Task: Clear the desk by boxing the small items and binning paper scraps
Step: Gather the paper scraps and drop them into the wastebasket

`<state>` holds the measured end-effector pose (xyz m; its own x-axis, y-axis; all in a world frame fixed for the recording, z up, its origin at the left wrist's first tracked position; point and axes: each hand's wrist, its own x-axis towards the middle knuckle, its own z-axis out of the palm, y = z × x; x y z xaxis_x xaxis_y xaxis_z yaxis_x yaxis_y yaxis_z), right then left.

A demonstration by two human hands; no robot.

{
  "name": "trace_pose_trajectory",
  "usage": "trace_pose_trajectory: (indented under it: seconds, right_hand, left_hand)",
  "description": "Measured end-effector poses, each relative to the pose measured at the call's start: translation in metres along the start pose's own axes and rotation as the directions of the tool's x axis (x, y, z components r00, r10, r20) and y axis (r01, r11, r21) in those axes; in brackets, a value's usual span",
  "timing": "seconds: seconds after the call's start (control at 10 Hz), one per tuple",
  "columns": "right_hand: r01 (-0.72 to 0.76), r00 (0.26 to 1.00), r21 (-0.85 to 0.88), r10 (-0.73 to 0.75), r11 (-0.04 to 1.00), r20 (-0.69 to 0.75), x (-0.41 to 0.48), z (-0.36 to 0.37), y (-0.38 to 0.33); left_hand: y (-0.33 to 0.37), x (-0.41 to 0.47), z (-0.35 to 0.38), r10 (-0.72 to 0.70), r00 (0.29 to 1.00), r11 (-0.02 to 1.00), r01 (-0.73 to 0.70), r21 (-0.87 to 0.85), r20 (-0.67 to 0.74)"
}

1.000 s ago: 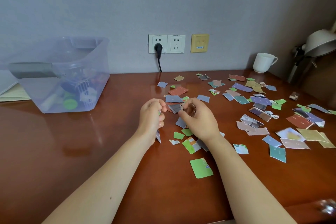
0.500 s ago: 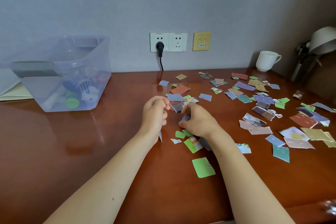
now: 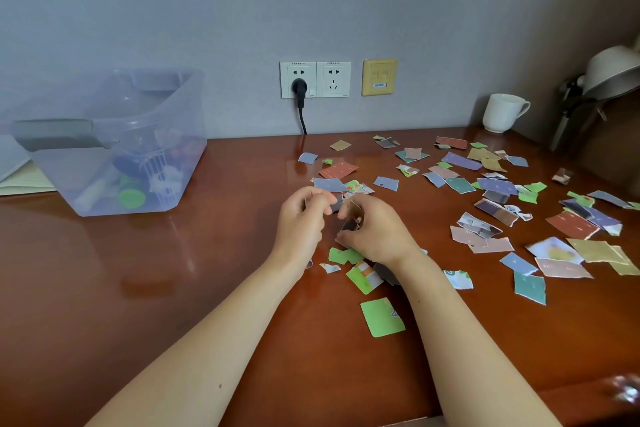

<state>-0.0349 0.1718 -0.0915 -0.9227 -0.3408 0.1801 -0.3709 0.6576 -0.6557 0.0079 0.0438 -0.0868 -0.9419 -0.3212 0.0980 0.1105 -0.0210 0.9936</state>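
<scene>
The brown desk [image 3: 166, 305] fills the view, glossy and slick. At its far left stands the clear box [image 3: 114, 163], with small items inside, well apart from the hands. The paper scraps [image 3: 485, 229] lie scattered over the middle and right of the desk, as far as a white mug [image 3: 502, 113] by the wall. No bin is in view.

Near the middle, the left hand [image 3: 301, 222] and right hand [image 3: 377, 234] meet, both with fingers curled. The left hand pinches a small bunch of scraps, and a grey scrap [image 3: 334, 207] shows at its fingertips. The right hand grips a bent piece between thumb and fingers, just beside that bunch. More scraps lie just beyond and under the hands, and a green scrap [image 3: 382, 317] lies between the forearms.

The likely trouble is the bunch: thin, uneven pieces held in a pinch may slide out as more are added. Flat pieces on the polished top may skid rather than lift. The right wrist covers some scraps and could drag them along or hide them, so they get missed. With the bin out of sight, the carry to it risks dropped pieces.
</scene>
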Motion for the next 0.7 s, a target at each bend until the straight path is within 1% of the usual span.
trace_pose_trajectory:
  seconds: [0.1, 0.2, 0.4, 0.6, 0.7]
  right_hand:
    - [-0.024, 1.000, 0.010, 0.024, 1.000, 0.005, 0.0004, -0.0003, 0.0007]
    - [-0.016, 1.000, 0.005, 0.016, 1.000, -0.007, 0.0005, -0.0014, 0.0012]
    - [-0.036, 0.999, -0.053, 0.036, 0.998, 0.001, -0.0001, -0.0018, 0.0028]
    - [0.021, 1.000, -0.167, -0.019, 0.986, 0.015, -0.0029, 0.0024, 0.0065]
    - [0.055, 0.998, -0.197, -0.053, 0.979, 0.015, -0.0049, 0.0043, 0.0049]
  left_hand:
    - [0.0033, 0.0006, -0.0014, -0.016, 1.000, 0.997, 0.015, -0.071, -0.015]
    - [0.0071, 0.0012, -0.0039, -0.022, 0.999, 0.991, 0.018, -0.130, -0.034]
    - [0.0078, 0.0004, -0.0059, -0.046, 0.998, 0.984, 0.037, -0.175, -0.047]
    - [0.0070, 0.0006, -0.0043, -0.047, 0.998, 0.987, 0.039, -0.153, -0.047]
    - [0.0071, 0.0002, -0.0040, -0.050, 0.998, 0.986, 0.042, -0.159, -0.044]
